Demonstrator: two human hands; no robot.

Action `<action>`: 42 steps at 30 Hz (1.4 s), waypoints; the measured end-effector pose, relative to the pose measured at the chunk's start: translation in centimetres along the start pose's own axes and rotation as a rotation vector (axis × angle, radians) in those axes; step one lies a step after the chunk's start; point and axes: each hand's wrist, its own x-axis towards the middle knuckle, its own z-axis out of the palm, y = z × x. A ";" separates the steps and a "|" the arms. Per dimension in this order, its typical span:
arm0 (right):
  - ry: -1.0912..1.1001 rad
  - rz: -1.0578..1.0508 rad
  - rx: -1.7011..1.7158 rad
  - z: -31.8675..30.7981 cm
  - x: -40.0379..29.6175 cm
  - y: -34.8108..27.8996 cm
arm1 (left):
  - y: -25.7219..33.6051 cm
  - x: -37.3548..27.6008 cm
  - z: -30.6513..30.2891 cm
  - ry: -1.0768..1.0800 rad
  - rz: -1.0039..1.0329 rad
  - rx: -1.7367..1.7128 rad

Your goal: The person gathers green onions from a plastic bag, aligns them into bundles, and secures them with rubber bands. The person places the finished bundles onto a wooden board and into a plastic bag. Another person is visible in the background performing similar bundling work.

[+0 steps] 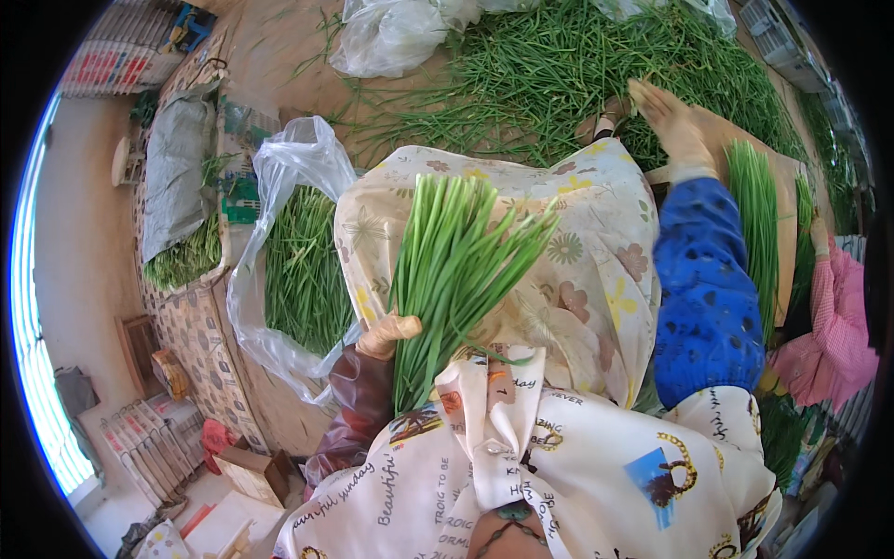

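Observation:
My left hand (387,335), in a pale glove, grips a bunch of long green chives (454,265) above my lap. Their pale cut ends fan out away from me, and the leaf ends lie against my shirt. My right hand (667,129), also gloved and slightly blurred, is stretched out flat with nothing visible in it. It is near the edge of a large loose pile of chives (559,70) on the floor. A flower-printed apron (594,272) covers my lap. Beside my right forearm, a bundle of chives (754,223) lies on a tan board (786,244).
At left, an open clear plastic bag (279,157) holds more chives (307,279). Beyond it, a grey sheet (178,168) partly covers a filled crate. Plastic film (398,42) lies by the pile. A co-worker's pink sleeve (827,321) is at right. Stacked white crates (157,437) stand lower left.

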 end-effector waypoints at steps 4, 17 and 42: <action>0.112 0.318 -0.207 3.6 -3.5 0.9 | -0.6 -1.0 -0.8 0.035 0.055 -0.157; -0.375 0.001 0.187 16.3 -7.6 3.6 | 1.9 -0.7 3.1 -0.044 0.092 -0.449; -0.572 0.137 0.350 23.6 -11.6 1.0 | 3.5 2.1 5.2 -0.166 -0.222 0.016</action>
